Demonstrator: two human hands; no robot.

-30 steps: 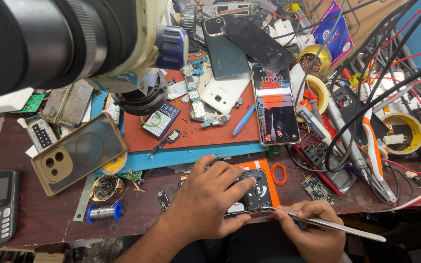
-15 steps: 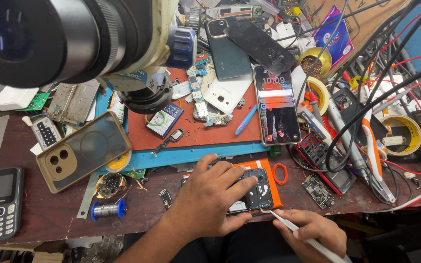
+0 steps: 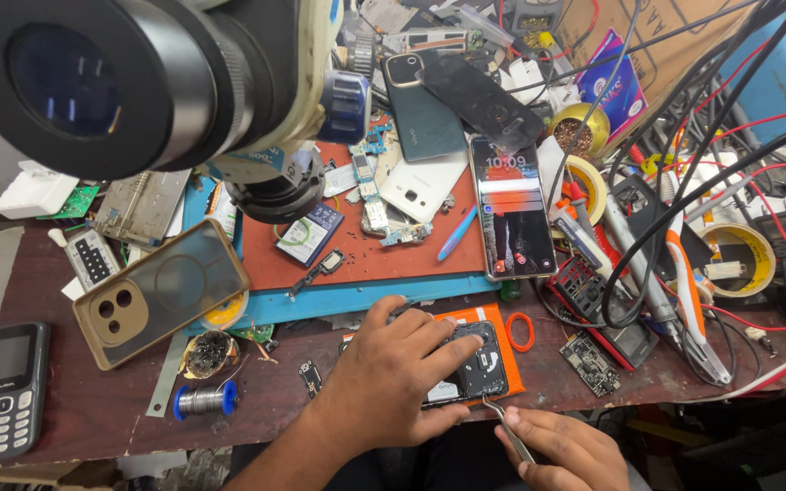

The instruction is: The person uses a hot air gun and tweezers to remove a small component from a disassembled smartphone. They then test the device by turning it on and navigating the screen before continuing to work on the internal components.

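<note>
A: What's biggest here?

B: The microscope (image 3: 138, 91), hanging over the bench's left half. Below it lies the red mat (image 3: 393, 259) with a lit phone (image 3: 511, 209) on its right edge.

A: And the opened phone?

B: The opened phone (image 3: 475, 364) lies on an orange pad (image 3: 507, 350) near the bench's front edge, under the left hand (image 3: 393, 382).

A: How is that hand set?

B: Palm down, fingers spread and pressing the phone flat, thumb at its near edge. The right hand (image 3: 561, 450) sits just below, pinching tweezers (image 3: 505, 432), tip at the phone's lower corner.

A: Any room to move?

B: Little. A board (image 3: 590, 364) and cables crowd the right, a solder spool (image 3: 200, 400) sits left, with bare wood between it and the hand.
</note>
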